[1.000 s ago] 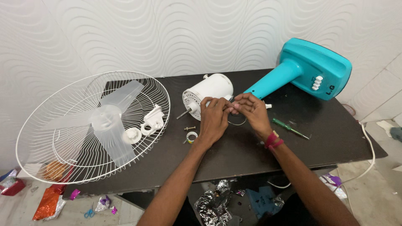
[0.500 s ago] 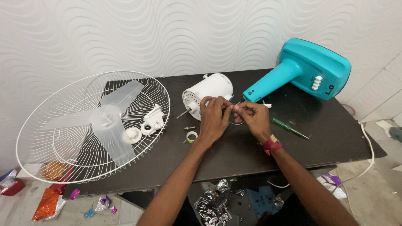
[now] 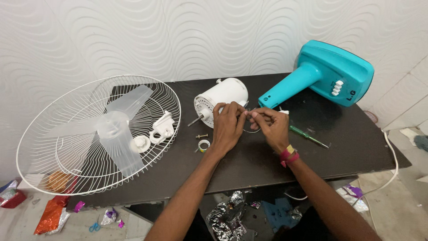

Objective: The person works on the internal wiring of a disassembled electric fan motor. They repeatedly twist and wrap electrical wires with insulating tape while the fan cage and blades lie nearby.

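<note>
Presently both hands meet at the middle of the dark tabletop (image 3: 347, 147), fingertips pinched together on a thin looping wire (image 3: 252, 130) that hangs just below them. The left hand (image 3: 227, 125) grips with fingers curled narrow; the right hand (image 3: 271, 126), with a red and yellow band at the wrist, pinches the same wire from the other side. What passes between the fingertips is too small to tell. Touching the left hand's far side lies the white cylindrical fan motor housing (image 3: 223, 98), shaft pointing left. A judgement: steady work here wants both wrists rested and the wire kept short between pinches. Nearby lie a small tape roll (image 3: 204, 145), a green-handled screwdriver (image 3: 307, 136), the turquoise fan base (image 3: 330, 73), and, overhanging the left edge, a white wire fan guard (image 3: 44, 134) holding a translucent blade (image 3: 111, 134).
</note>
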